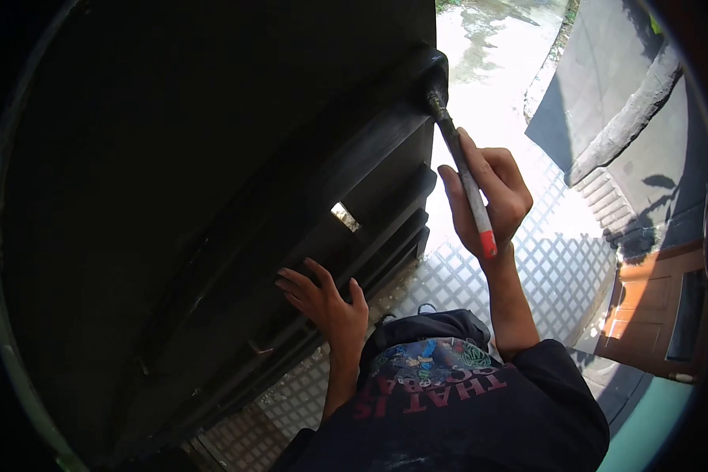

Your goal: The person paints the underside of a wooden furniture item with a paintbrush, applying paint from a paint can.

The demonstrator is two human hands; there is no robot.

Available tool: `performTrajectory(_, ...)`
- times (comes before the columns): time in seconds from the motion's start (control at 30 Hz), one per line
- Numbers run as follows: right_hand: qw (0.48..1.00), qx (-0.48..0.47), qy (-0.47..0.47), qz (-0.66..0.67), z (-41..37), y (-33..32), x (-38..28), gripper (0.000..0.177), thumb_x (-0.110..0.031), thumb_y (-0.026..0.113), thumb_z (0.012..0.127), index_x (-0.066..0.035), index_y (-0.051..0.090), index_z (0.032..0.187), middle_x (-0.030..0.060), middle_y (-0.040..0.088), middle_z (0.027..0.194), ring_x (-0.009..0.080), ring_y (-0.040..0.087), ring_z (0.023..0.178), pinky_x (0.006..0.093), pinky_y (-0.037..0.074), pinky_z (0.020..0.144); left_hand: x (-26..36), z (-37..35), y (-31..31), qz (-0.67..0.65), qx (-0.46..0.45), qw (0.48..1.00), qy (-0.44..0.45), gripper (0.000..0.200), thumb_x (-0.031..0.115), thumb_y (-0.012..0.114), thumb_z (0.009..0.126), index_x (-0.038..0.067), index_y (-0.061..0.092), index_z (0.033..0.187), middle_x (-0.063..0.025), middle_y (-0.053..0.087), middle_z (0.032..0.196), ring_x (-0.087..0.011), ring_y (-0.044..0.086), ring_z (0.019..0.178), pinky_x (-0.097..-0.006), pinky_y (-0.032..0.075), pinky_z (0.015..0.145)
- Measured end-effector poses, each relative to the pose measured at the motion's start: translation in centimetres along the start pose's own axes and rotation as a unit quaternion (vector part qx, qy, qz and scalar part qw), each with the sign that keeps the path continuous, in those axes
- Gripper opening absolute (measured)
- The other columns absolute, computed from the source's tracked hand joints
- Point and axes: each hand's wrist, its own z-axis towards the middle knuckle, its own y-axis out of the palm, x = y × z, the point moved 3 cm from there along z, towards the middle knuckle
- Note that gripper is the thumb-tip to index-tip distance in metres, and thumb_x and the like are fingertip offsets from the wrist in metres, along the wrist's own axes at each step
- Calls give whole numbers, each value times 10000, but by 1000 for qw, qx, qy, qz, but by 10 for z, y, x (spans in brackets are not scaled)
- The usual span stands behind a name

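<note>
A large dark panel (212,157), like a gate or door, fills the left side, with raised slats along its lower part. Between the fingers of my right hand (495,193) is a slim paintbrush (472,185) with a pale handle and a red end. Its dark tip meets the rounded end of a raised bar (429,71) at the panel's right edge. My left hand (326,303) has its fingers spread against the slats and holds nothing. A small gap (344,216) in the panel lets light through above it.
Below lies a diamond-patterned tiled floor (558,252), with bright sunlit concrete (495,47) beyond. At the right stand a grey wall (645,141) and a wooden door (645,303). My dark printed shirt (464,409) shows at the bottom.
</note>
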Motion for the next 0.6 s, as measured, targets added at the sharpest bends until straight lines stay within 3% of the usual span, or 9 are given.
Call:
performTrajectory(0.13,982,-106,50,150,0,-32,19,365,-67,775,827,41,736,1173,133,696,867,155,651,657,272,500,593,-1,0,2,-2,11,1000,6,887,319,671,907,0,207,1591,-415,-33,1607,-632,57,1477,-722,208,1151)
performTrajectory(0.2,923,-134,189,307,0,-41,38,376,-87,725,850,79,714,1188,115,675,871,123,607,635,227,437,527,0,0,3,-3,15,1000,11,883,318,667,910,5,205,1594,-410,-33,1611,-628,56,1479,-722,209,1150)
performTrajectory(0.33,897,-115,188,382,18,-24,74,373,-107,704,889,89,699,1206,100,634,867,108,567,596,224,420,492,-2,-1,-2,4,2,1000,0,877,315,660,916,20,198,1601,-391,-32,1622,-617,47,1487,-721,207,1152)
performTrajectory(0.47,886,-98,175,418,27,-1,116,343,-115,713,911,89,703,1186,155,667,906,161,635,667,244,478,496,0,0,-1,-2,-7,1000,-16,873,314,658,920,31,196,1603,-375,-39,1630,-600,31,1497,-719,204,1157)
performTrajectory(0.6,900,-123,157,388,39,-7,123,308,-94,709,914,80,715,1169,164,687,906,171,649,674,268,524,554,2,-1,-5,-6,-18,1000,-20,859,308,657,923,32,206,1601,-372,-45,1631,-590,23,1502,-715,195,1164)
